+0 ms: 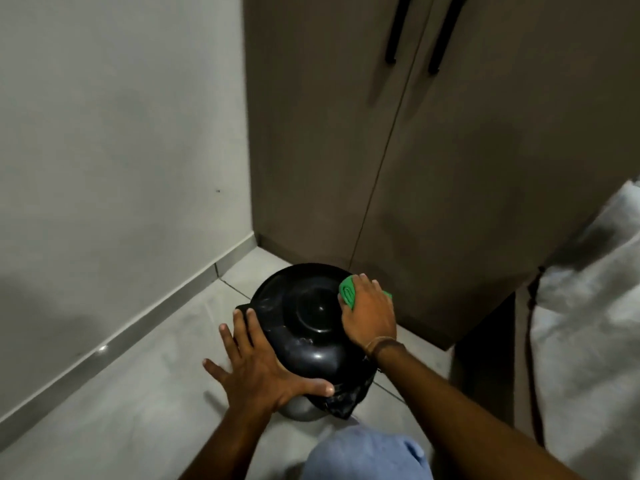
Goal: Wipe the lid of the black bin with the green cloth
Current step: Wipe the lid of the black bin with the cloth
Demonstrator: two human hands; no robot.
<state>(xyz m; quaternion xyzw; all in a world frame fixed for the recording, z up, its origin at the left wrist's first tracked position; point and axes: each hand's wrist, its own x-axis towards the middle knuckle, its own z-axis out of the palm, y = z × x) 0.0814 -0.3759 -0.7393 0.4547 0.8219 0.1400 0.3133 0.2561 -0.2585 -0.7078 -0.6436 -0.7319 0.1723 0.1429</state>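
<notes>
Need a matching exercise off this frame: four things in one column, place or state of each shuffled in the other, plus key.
Column 1
1. green cloth
2. left hand
3. lid
4. cupboard handles

Column 2
A. black, long, on the brown doors at the top of the view
B. fingers spread, resting on the lid's near-left edge
C. black and shiny, domed in the middle
D. folded, held under the right hand at the lid's far-right rim

Pairs: 1-D, 2-B, 3-C, 4-A
</notes>
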